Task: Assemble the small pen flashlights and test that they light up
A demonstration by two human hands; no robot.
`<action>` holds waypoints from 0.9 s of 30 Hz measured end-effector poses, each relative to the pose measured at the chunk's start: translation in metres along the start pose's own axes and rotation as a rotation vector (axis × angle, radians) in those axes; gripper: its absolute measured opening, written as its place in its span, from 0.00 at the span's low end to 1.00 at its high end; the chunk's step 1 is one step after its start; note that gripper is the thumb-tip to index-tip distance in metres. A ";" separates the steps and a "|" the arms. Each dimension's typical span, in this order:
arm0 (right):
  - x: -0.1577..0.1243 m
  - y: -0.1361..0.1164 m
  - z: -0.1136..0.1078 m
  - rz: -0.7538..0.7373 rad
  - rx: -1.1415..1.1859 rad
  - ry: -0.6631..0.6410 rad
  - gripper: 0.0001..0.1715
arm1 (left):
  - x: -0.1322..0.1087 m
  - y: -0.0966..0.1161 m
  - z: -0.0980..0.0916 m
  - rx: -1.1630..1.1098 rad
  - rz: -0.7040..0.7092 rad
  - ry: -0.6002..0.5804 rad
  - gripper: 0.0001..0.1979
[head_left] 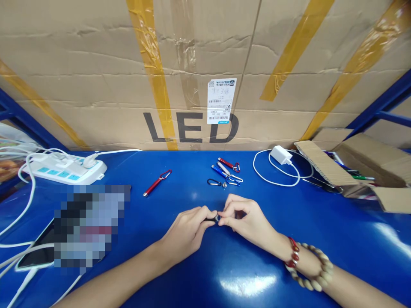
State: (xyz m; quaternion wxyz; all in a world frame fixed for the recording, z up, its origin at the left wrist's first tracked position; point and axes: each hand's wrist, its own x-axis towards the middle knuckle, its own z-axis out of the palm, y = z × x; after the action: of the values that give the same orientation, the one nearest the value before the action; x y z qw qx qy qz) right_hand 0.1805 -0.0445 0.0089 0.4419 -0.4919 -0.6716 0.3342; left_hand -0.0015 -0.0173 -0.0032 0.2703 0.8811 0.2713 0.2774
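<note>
Over the middle of the blue table, my left hand [190,226] pinches a small black mini flashlight [210,219], mostly hidden by the fingers. My right hand [245,216] is closed at its shiny end, thumb and fingertips pinched there. Whether the right fingers hold a separate small part, I cannot tell. Beyond the hands lie a black carabiner clip [214,182] and a small silver piece [224,185]. Near them are a blue mini flashlight [220,171], a silver one [223,167] and a red one [226,163], with clips. Another red mini flashlight [153,186] lies apart to the left.
A white power strip [64,169] with cables stands at the left, beside a phone [38,248] and a blurred-out item [93,226]. At the right are a white charger [281,155] with its cord and an open cardboard box [369,158] of pens. A large carton [192,64] backs the table.
</note>
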 end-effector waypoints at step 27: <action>0.001 -0.002 -0.003 0.110 0.077 -0.031 0.16 | 0.003 0.006 -0.005 -0.003 -0.062 0.058 0.08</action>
State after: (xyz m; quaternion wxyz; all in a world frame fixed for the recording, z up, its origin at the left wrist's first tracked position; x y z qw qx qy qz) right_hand 0.1828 -0.0442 0.0121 0.4311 -0.5054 -0.6370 0.3911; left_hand -0.0003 -0.0176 0.0046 0.2723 0.8636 0.3055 0.2946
